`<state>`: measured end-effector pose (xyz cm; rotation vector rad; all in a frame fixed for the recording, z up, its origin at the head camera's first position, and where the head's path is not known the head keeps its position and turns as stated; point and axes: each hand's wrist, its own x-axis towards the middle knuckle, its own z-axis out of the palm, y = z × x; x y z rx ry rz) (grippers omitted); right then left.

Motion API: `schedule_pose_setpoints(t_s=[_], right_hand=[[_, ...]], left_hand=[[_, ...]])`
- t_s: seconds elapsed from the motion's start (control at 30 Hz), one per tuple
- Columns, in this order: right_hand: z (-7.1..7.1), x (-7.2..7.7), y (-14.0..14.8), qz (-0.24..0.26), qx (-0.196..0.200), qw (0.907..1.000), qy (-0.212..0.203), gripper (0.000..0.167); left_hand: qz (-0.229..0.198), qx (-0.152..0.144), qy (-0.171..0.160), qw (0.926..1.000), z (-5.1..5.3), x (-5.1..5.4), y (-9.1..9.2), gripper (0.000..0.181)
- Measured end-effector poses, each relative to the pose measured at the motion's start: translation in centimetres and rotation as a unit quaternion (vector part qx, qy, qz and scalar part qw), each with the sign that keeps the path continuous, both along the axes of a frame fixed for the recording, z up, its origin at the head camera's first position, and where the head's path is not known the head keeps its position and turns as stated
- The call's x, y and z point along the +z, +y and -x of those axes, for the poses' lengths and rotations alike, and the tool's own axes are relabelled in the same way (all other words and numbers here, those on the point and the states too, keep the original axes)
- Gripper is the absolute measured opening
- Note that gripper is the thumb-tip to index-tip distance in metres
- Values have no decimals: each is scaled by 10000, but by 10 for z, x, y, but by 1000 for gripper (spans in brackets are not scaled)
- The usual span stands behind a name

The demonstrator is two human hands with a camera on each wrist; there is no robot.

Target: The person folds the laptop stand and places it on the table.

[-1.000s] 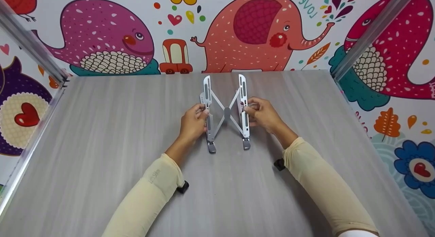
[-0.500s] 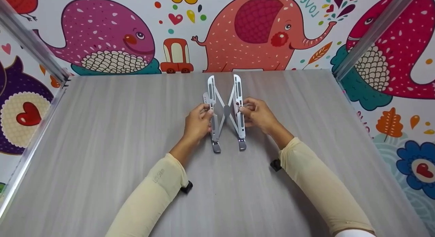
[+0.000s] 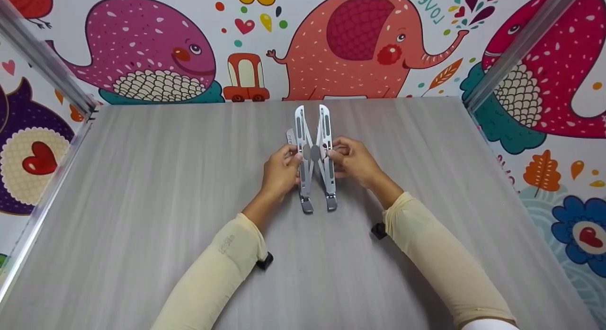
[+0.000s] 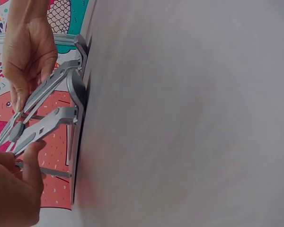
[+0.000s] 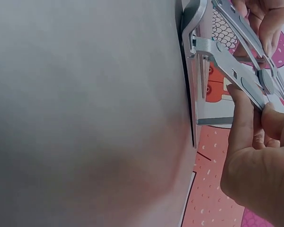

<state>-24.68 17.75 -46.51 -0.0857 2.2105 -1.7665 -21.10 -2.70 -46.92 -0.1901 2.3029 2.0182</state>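
Note:
A silver folding stand (image 3: 328, 173) is on the wooden table, its two long slotted rails close together and joined by crossed bars at a grey round hub (image 3: 316, 153). The left hand (image 3: 280, 171) pinches the left rail between thumb and fingers. On the other side, the right hand (image 3: 357, 162) pinches the right rail. Grey hooked feet (image 3: 307, 206) are at the near ends of the rails. In the left wrist view the stand (image 4: 47, 125) shows raised arms over a base; the right wrist view shows its hub (image 5: 265, 81) between the hands.
The grey wood-grain table (image 3: 165, 192) carries the stand near its back edge. Behind it rises a wall with printed animals (image 3: 350, 79). Metal posts (image 3: 521, 50) stand at both back corners. Black wrist devices (image 3: 265, 261) are under both sleeves.
Both hands have moved inward with the rails, the left one rightward and the right one leftward. The gap between the rails has narrowed and the crossed bars have folded closer.

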Motion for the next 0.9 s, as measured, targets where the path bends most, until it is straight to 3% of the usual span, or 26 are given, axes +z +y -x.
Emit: schedule_pose_setpoints(t_s=[0.23,0.57,0.9], right_hand=[[-1,-2,-6,-12,42,10000,17,24],[-1,-2,-11,4,151,9999,37,11],[-2,-3,-15,77,181,9998,85,9]], left_hand=[[-106,-43,12,9999,0,-1,4,18],[-37,-51,52,10000,-2,-1,8,19],[-86,-21,94,9999,-3,-1,12,17]])
